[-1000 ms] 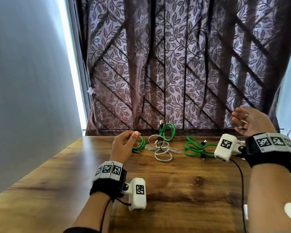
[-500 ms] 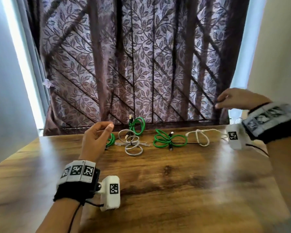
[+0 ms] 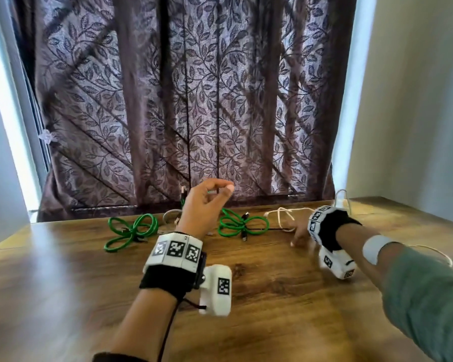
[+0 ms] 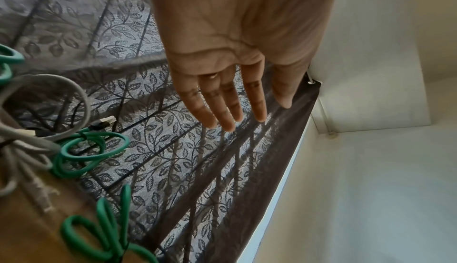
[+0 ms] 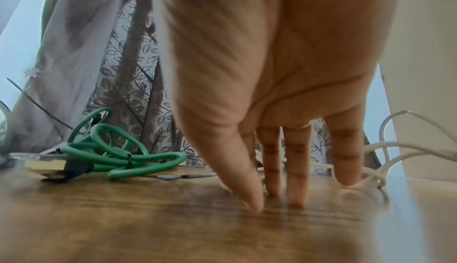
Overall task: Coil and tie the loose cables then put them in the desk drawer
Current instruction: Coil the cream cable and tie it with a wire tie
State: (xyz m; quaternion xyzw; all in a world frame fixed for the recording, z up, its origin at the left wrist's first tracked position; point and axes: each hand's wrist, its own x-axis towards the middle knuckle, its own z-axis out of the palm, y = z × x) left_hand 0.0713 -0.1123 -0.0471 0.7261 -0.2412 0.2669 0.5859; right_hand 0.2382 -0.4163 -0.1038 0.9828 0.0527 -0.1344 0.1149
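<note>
Left hand [image 3: 203, 205] raised, fingers loose — right hand [image 3: 300, 232] lowered, fingers straight

A room in a home, by the look of it: a wooden desk [image 3: 63, 296] stands pushed against a window hung with a brown, leaf-patterned curtain [image 3: 183, 100], daylight leaking past both its edges. Plain painted walls [image 3: 416, 100] close in left and right. Coiled household cables [image 3: 131, 231] lie along the desk's far edge.

left hand [image 3: 203, 205] hides most of the grey cable [image 3: 171, 215].
</note>
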